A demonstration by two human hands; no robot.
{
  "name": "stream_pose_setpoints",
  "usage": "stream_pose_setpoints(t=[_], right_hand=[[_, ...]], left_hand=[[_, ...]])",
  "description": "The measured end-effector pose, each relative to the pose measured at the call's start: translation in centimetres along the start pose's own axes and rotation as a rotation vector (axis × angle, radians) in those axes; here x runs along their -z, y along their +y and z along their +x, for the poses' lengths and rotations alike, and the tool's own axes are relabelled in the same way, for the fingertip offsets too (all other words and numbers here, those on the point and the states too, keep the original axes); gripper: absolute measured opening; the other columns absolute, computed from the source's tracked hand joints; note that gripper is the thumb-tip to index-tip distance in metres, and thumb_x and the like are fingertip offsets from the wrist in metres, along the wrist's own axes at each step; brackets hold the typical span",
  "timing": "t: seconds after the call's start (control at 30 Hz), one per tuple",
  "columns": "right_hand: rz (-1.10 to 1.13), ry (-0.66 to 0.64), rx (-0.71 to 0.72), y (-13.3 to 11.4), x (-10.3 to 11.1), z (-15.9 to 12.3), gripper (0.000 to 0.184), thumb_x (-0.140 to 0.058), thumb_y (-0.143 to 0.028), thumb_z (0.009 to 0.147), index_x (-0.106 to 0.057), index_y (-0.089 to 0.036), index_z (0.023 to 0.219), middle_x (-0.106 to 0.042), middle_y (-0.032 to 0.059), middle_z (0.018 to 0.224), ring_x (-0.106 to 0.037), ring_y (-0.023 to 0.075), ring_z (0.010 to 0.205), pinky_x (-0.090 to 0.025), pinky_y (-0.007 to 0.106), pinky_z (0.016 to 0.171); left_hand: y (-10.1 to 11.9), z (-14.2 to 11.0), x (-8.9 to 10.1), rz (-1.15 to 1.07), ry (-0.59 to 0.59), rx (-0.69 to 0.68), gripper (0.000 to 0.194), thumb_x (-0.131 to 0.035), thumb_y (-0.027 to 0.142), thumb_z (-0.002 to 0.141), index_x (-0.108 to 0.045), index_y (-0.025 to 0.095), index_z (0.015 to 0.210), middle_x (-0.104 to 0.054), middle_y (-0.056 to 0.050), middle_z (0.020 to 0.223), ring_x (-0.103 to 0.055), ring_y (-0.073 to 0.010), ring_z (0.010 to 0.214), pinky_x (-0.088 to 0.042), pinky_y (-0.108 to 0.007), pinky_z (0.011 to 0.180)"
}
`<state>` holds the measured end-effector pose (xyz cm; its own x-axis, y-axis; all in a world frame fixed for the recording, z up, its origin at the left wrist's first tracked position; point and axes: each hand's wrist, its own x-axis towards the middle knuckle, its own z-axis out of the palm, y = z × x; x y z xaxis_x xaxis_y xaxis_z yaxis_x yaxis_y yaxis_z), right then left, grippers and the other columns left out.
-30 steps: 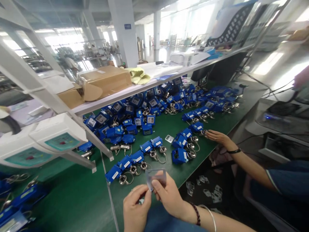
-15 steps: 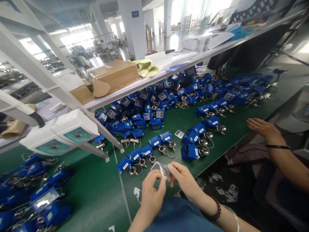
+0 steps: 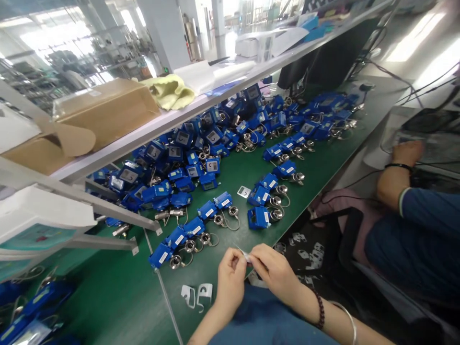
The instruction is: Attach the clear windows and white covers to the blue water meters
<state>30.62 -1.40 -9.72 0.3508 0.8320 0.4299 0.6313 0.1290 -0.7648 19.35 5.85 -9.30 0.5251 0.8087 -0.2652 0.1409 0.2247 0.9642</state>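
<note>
Just off the front edge of the green bench, my left hand (image 3: 231,278) and my right hand (image 3: 275,270) meet fingertip to fingertip. Both pinch a thin whitish label sheet (image 3: 246,256), seen nearly edge-on and mostly hidden by my fingers. Two white cut-out label scraps (image 3: 204,291) lie on the bench left of my left hand. Beyond my hands runs a slanting row of blue box-shaped devices (image 3: 177,236) with round metal fittings and cables. A second row of blue devices (image 3: 259,217) stands to its right, with a grey-and-white label (image 3: 244,191) lying flat beside it.
A large heap of blue devices (image 3: 183,139) fills the back of the bench under a shelf (image 3: 143,129) with a cardboard box (image 3: 108,110) and yellow cloth (image 3: 170,91). A white machine (image 3: 43,215) stands left. Another person's arm (image 3: 395,177) is at right; scraps (image 3: 312,256) lie below the bench.
My view has swung, shifting the bench leftward. The label sheet has turned from face-on to nearly edge-on between my fingers. The other person's hand has moved away from the bench edge.
</note>
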Motion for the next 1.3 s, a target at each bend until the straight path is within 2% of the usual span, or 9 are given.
stream_pose_setpoints(t=[0.1, 0.3, 0.5, 0.6, 0.73, 0.93, 1.07, 1.13, 1.3], right_hand=[[-0.167, 0.064, 0.194, 0.8, 1.0, 0.5, 0.021, -0.040, -0.015, 0.094, -0.056, -0.018, 0.081, -0.062, 0.0050, 0.071, -0.059, 0.0160, 0.067, -0.050, 0.027, 0.062], [-0.244, 0.168, 0.262, 2.5, 3.1, 1.8, 0.019, -0.039, -0.011, 0.094, -0.055, -0.016, 0.085, -0.063, 0.0062, 0.070, -0.060, 0.0158, 0.065, -0.053, 0.026, 0.061], [-0.230, 0.060, 0.446, 3.7, 3.6, 1.9, 0.015, -0.043, -0.012, 0.093, -0.057, -0.013, 0.093, -0.067, 0.0085, 0.075, -0.060, 0.0167, 0.065, -0.054, 0.028, 0.059], [-0.257, 0.099, 0.388, 4.2, 3.5, 1.9, 0.014, -0.044, -0.009, 0.091, -0.057, -0.013, 0.090, -0.066, 0.0084, 0.073, -0.061, 0.0174, 0.067, -0.053, 0.028, 0.061], [-0.245, 0.046, 0.419, 5.0, 3.3, 1.8, 0.018, -0.041, -0.011, 0.093, -0.058, -0.015, 0.086, -0.064, 0.0065, 0.071, -0.059, 0.0160, 0.063, -0.050, 0.027, 0.056], [-0.325, 0.026, 0.258, 7.1, 3.1, 1.3, 0.028, -0.038, -0.014, 0.095, -0.055, -0.018, 0.073, -0.061, 0.0052, 0.066, -0.059, 0.0160, 0.063, -0.049, 0.027, 0.057], [-0.279, -0.027, 0.368, 6.4, 3.8, 0.7, 0.026, -0.039, -0.013, 0.094, -0.057, -0.017, 0.076, -0.064, 0.0058, 0.068, -0.058, 0.0154, 0.061, -0.049, 0.026, 0.055], [-0.264, -0.033, 0.401, 5.8, 4.2, 0.7, 0.025, -0.039, -0.013, 0.093, -0.058, -0.016, 0.077, -0.065, 0.0067, 0.068, -0.057, 0.0156, 0.060, -0.048, 0.027, 0.055], [-0.285, -0.080, 0.284, 6.3, 4.4, 0.4, 0.034, -0.036, -0.013, 0.095, -0.055, -0.018, 0.068, -0.060, 0.0047, 0.063, -0.054, 0.0148, 0.058, -0.045, 0.026, 0.054]], left_hand=[[0.7, 0.8, -1.8, -0.246, -0.043, 0.176, 0.023, -0.062, 0.032, 0.068, -0.046, 0.018, 0.060, -0.045, 0.006, 0.056, -0.042, -0.0085, 0.055, -0.039, -0.021, 0.056], [2.3, 1.9, -4.5, -0.624, -0.094, 0.349, 0.023, -0.070, 0.025, 0.063, -0.050, 0.015, 0.061, -0.050, 0.006, 0.056, -0.045, -0.0054, 0.050, -0.038, -0.018, 0.049], [1.9, 2.9, -4.5, -0.766, 0.065, 0.411, 0.038, -0.082, 0.028, 0.053, -0.049, 0.016, 0.067, -0.054, 0.006, 0.058, -0.048, -0.0050, 0.052, -0.040, -0.017, 0.049], [2.0, 2.9, -4.6, -0.730, 0.061, 0.432, 0.040, -0.083, 0.031, 0.053, -0.049, 0.015, 0.068, -0.056, 0.005, 0.058, -0.049, -0.0051, 0.051, -0.041, -0.016, 0.049], [2.2, 2.6, -5.3, -0.658, 0.077, 0.417, 0.034, -0.078, 0.029, 0.056, -0.049, 0.015, 0.067, -0.056, 0.005, 0.057, -0.048, -0.0046, 0.050, -0.042, -0.017, 0.050], [1.7, 2.2, -6.4, -0.405, -0.005, 0.416, 0.020, -0.064, 0.026, 0.061, -0.046, 0.018, 0.065, -0.051, 0.007, 0.048, -0.044, -0.0056, 0.044, -0.038, -0.019, 0.047], [1.2, 2.6, -6.7, -0.335, 0.001, 0.426, 0.020, -0.064, 0.027, 0.061, -0.046, 0.018, 0.067, -0.054, 0.006, 0.055, -0.047, -0.0066, 0.048, -0.039, -0.020, 0.051], [0.9, 2.9, -6.7, -0.286, -0.003, 0.393, 0.018, -0.062, 0.028, 0.063, -0.048, 0.018, 0.070, -0.053, 0.006, 0.057, -0.047, -0.0070, 0.050, -0.039, -0.021, 0.053], [0.7, 3.4, -6.2, -0.030, -0.087, 0.232, 0.014, -0.054, 0.023, 0.068, -0.043, 0.020, 0.062, -0.050, 0.007, 0.050, -0.047, -0.0083, 0.049, -0.039, -0.021, 0.054]])
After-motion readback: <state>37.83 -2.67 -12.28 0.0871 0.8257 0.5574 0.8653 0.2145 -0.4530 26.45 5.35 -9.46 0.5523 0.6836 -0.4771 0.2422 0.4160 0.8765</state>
